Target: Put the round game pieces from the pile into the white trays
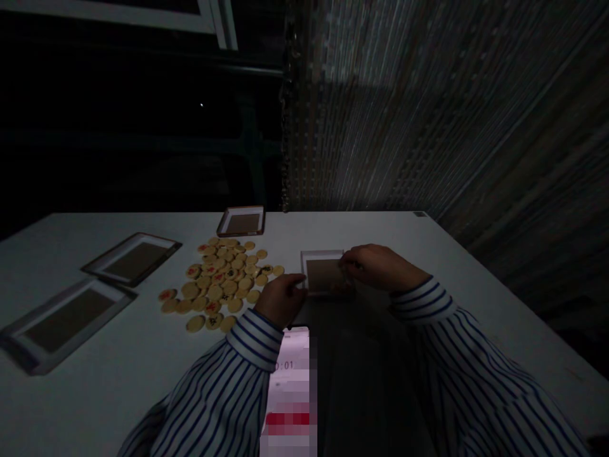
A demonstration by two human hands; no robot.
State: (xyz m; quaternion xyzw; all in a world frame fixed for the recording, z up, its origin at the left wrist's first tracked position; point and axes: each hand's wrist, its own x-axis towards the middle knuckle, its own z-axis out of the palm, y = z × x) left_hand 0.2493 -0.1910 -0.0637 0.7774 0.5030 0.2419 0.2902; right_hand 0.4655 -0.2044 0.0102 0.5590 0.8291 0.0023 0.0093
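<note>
A shallow open box (323, 255) lies on the white table in front of me, with a hand at each side. My left hand (281, 298) is closed at the box's left edge, its fingertips against the rim. My right hand (375, 266) is closed at the right side, fingers bent over the rim. Both hands appear to pinch the box. A small reddish shape shows in its lower right corner, too dark to identify. Left of my left hand, a loose pile of round wooden pieces (216, 292) is spread out, some with red or black characters.
Three more shallow boxes sit around the pile: one at the back (242, 222), one at the left (130, 259), one at the near left (66, 324). A lit phone (290, 387) lies near my left sleeve. A strand curtain (361, 114) hangs behind the table (457, 330).
</note>
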